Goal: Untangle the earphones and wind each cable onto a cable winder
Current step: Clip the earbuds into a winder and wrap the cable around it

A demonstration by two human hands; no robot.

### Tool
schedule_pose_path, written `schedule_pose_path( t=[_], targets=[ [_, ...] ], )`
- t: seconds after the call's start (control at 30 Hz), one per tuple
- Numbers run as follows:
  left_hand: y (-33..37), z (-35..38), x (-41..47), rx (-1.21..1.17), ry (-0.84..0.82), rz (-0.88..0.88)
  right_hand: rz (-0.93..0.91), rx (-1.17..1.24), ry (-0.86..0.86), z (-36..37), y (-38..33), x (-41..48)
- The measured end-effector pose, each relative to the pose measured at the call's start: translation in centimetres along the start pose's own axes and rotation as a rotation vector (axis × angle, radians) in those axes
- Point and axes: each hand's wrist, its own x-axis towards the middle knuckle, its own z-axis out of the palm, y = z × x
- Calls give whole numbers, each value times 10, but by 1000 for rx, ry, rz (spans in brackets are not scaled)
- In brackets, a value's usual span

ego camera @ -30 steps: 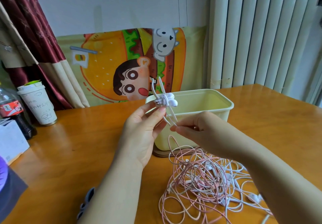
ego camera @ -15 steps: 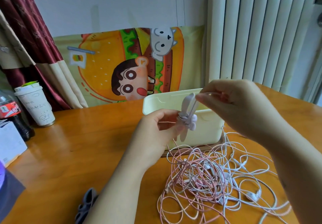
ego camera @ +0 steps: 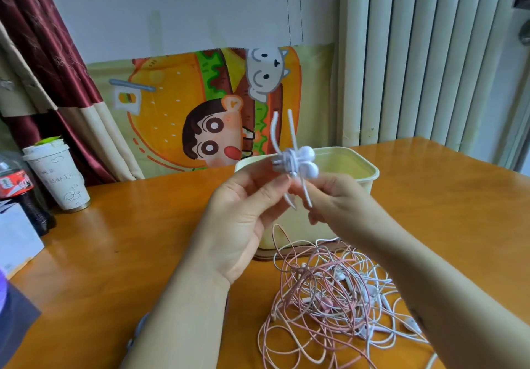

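Above the table (ego camera: 114, 239), left hand (ego camera: 246, 211) pinches white cable winder (ego camera: 291, 162), cable wound round its middle, 2 buds at its side; right hand (ego camera: 341, 205) pinches its lower prongs; below hands, pink & white earphones (ego camera: 329, 297) lie tangled by cream tub (ego camera: 361, 176); far left, paper cup (ego camera: 57, 176) w/ handwriting, unreadable; bottle (ego camera: 17, 185) label red, too blurred to read.

Left hand (ego camera: 243, 219) and right hand (ego camera: 344, 205) pinch a wound white earphone (ego camera: 295, 162); a pink-and-white cable tangle (ego camera: 329, 297) lies on the table (ego camera: 114, 225).
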Motion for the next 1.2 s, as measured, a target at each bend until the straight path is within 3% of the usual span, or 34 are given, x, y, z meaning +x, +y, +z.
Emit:
schedule_pose_path(
  t=[0.17, 0.4, 0.63, 1.0, 1.2],
  targets=[
    [-2, -11, 5, -53, 167, 6, -110, -212, -110, 6, -2, -2],
    [-5, -16, 6, -77, 245, 4, -105, -431, -197, 2, -10, -7],
    [-15, -23, 5, 332, 324, 55, -240, -593, -142, -7, -31, -17],
    [-13, -10, 0, 704, 95, 41, -316, -499, 226, -42, -29, -9],
    [-4, -7, -5, 679, -87, -16, -212, -302, 314, -54, -15, -2]
  ],
)
